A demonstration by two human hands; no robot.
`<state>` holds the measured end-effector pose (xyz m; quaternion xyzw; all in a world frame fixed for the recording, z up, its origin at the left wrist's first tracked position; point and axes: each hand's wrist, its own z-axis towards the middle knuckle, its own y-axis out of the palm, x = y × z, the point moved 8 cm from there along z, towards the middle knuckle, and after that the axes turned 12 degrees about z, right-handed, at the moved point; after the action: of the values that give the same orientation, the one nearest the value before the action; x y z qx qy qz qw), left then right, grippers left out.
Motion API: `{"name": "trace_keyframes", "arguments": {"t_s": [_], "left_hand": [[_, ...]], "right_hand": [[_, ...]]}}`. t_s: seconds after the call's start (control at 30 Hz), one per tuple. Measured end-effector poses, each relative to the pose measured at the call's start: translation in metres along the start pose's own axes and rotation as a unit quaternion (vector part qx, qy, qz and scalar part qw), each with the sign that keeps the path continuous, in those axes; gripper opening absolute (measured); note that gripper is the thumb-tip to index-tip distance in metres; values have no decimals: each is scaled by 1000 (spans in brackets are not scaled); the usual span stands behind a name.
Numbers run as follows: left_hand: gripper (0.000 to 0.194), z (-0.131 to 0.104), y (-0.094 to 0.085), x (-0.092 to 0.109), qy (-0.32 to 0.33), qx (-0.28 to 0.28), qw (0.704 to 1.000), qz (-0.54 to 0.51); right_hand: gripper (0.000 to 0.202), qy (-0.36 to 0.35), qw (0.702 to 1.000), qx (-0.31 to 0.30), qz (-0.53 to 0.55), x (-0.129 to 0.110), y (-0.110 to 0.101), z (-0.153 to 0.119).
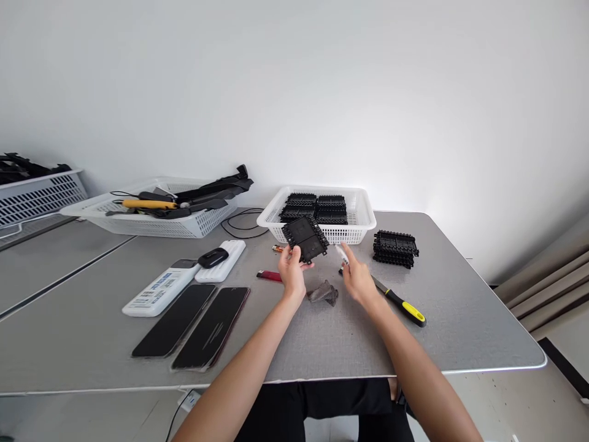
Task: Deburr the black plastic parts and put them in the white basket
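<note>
My left hand holds a black plastic plate with toothed edges, tilted up in front of a white basket. Similar black plates are stacked inside that basket. To the right, my right hand is closed around a small white item, its index finger reaching along it. A crumpled dark grey cloth lies on the table between my hands. Beside my right hand is a scraper-like tool with a black and yellow handle.
More black plates are stacked at the right. Red and orange items lie left of my hands. Farther left are two dark flat panels, white power banks and a basket of tools.
</note>
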<state>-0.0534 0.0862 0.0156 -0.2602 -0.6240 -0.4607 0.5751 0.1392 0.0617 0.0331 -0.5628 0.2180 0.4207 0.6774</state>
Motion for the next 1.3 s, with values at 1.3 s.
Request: {"name": "trace_keyframes", "arguments": {"t_s": [1.3], "left_hand": [[47, 144, 110, 85, 177, -171, 841, 482]], "right_hand": [[28, 142, 976, 73, 147, 9, -67, 193]]}}
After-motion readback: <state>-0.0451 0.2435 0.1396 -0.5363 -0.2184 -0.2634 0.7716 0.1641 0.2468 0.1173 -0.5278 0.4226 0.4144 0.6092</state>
